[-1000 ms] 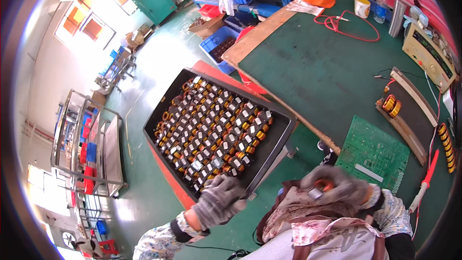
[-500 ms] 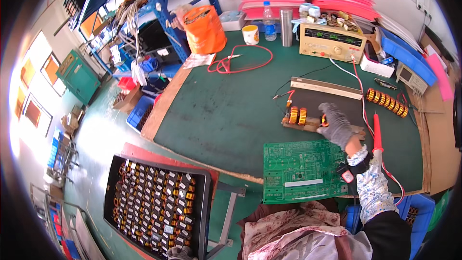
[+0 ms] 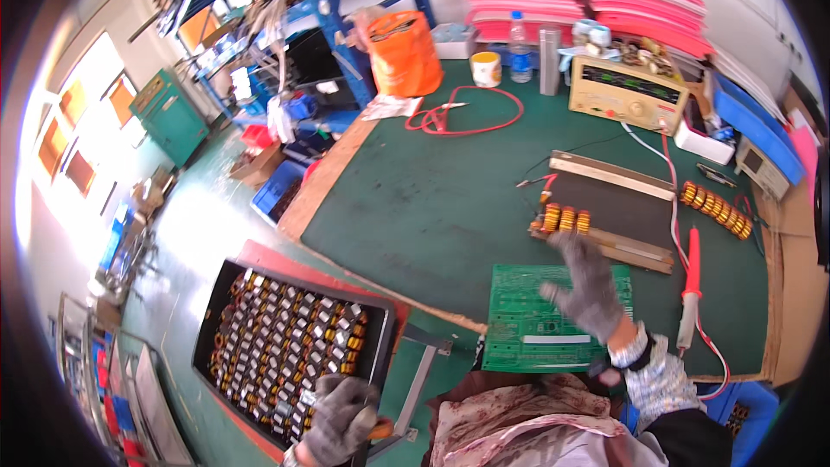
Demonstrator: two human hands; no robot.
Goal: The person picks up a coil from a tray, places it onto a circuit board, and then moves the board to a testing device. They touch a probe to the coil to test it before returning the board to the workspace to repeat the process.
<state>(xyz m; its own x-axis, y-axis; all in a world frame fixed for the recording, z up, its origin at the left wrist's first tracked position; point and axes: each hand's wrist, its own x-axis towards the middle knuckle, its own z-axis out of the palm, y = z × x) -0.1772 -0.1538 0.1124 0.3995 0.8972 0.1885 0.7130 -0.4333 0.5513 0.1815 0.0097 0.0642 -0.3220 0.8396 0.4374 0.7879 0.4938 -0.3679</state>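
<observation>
Head view: the left hand point(image 3: 340, 415), curled, holds a coil point(image 3: 381, 429) at the tray point(image 3: 378, 342). The right hand point(image 3: 590, 290), spread and empty, is above the board point(image 3: 519, 311).

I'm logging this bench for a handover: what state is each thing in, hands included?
Left hand: curled, pinching a coil
Right hand: open, above the circuit board
Circuit board: lying flat
Black tray: filled with packed coils
Three bench coils: side by side
Red-and-white probe: lying down
Bottle: upright, capped
Mug: upright
Orange bag: standing
Power supply: standing; display unreadable
</observation>
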